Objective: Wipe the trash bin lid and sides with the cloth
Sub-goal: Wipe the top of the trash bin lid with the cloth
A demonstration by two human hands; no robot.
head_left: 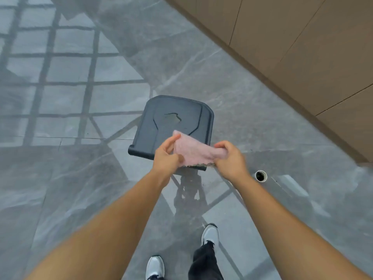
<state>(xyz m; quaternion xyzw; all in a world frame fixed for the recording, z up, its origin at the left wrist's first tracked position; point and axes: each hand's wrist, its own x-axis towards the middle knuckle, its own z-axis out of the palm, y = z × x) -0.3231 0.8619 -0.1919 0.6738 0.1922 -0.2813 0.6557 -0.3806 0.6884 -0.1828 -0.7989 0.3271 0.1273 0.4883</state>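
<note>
Step in hand: preparing the cloth (196,150); wiping is judged not yet begun, since the cloth is hanging in the air above the lid and not pressing on it.

Trash bin lid (173,122): dark grey, closed, standing on the glossy grey floor (70,178) near the tan wall (302,47). A pale smear is showing near the lid's middle. The bin's sides are hidden beneath the lid from this angle.

Cloth: pink, being stretched between both hands over the lid's near edge; its lower hem is looking soiled.

Left hand (167,156): pinching the cloth's left corner between thumb and fingers, the remaining fingers curling loosely.

Right hand (230,158): bunching the cloth's right end in closed fingers, knuckles upward.

Arms: both reaching forward and down, forearms converging toward the lid's near edge.

Other: a small round floor opening (261,176) lying just right of the right wrist; two grey shoes (210,234) standing behind.

Next move calls for: folding or flattening the cloth to a clean face, then lowering it flat onto the lid.
</note>
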